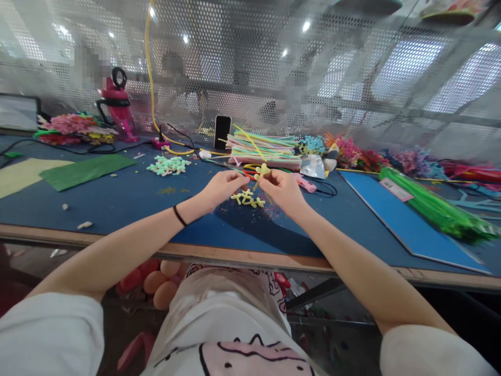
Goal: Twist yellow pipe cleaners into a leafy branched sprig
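Note:
A small pale yellow flower [261,170] bent from fuzzy pipe cleaner stands up from the fingertips of my right hand [285,192], which pinches it near its base. My left hand [224,190] is just to the left, thumb and fingertips pressed together; whatever lies between them is too small to make out. Below both hands, several finished yellow pipe-cleaner flowers [247,198] lie in a little group on the blue table [219,230]. Coloured fuzz is scattered around them.
Behind my hands lies a bundle of pastel pipe cleaners [264,149], with a phone [223,131] propped beside it. Mint-green flowers [168,165] lie left. A pink tool [306,183] with a cable sits right, near a blue board [407,219] and green pipe cleaners [434,203].

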`<state>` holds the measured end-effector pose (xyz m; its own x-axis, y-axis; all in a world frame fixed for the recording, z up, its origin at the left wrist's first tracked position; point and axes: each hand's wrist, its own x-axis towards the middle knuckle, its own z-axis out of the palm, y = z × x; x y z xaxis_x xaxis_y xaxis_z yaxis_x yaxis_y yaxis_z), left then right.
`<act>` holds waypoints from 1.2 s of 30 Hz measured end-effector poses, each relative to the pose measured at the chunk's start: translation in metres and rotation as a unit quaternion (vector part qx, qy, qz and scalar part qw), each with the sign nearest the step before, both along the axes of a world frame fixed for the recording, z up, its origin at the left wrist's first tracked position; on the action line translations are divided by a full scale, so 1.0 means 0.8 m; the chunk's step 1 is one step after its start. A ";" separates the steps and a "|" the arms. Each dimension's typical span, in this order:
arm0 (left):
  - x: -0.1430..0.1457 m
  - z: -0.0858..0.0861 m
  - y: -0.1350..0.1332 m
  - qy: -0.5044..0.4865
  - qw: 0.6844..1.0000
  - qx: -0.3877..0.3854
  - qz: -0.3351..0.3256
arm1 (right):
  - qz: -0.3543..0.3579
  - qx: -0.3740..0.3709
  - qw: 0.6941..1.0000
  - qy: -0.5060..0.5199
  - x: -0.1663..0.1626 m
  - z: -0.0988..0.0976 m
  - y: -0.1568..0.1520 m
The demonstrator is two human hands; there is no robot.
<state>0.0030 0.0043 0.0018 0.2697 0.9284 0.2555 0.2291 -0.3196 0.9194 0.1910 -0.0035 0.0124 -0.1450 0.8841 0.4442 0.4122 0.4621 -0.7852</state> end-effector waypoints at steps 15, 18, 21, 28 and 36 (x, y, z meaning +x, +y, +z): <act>0.003 0.002 -0.002 -0.063 0.996 0.056 -0.035 | 0.055 -0.023 0.998 -0.012 -0.003 0.007 -0.006; 0.003 0.002 -0.003 -0.047 0.994 0.090 -0.039 | 0.079 -0.099 0.990 0.060 -0.003 0.006 -0.004; 0.003 0.001 -0.004 -0.057 0.992 0.097 -0.052 | 0.128 -0.157 0.972 0.120 -0.003 0.003 -0.001; 0.004 -0.003 0.002 -0.082 0.996 0.022 -0.035 | 0.052 -0.041 0.998 0.003 -0.001 0.005 -0.001; 0.002 -0.005 0.005 -0.067 0.996 0.046 -0.020 | 0.048 0.029 0.990 -0.126 -0.002 0.005 -0.006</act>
<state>0.0043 0.0083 -0.0023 0.2639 0.8884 0.3756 0.0908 -0.4105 0.9073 0.1895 -0.0085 0.0162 -0.3401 0.8349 0.4328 0.5427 0.5501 -0.6347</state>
